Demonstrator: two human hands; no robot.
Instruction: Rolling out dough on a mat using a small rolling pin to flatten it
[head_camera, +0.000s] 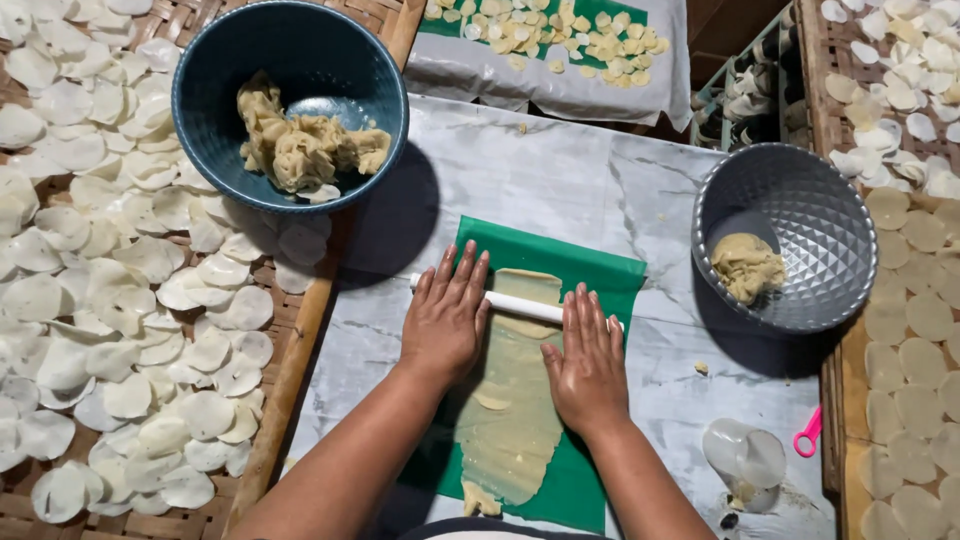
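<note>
Marble-patterned sheeting covers the table (560, 180) at the centre of the frame, with a green sheet (590, 270) laid on it and a long strip of pale dough (510, 410) rolled flat down its middle. Both hands lie open and flat, palms down, on a white rolling pin (520, 305) that crosses the dough near its upper end: the left hand (447, 318) over the pin's left part, the right hand (588, 358) just below its right part, fingers spread, neither closed around it. At upper left a blue bowl (215, 60) holds lumps of dough; at right a grey bowl (830, 215) holds a smaller lump. Woven trays (290, 360) of pale discs (130, 300) flank both sides. A clear cup (745, 455) and pink clip (808, 435) lie lower right.
</note>
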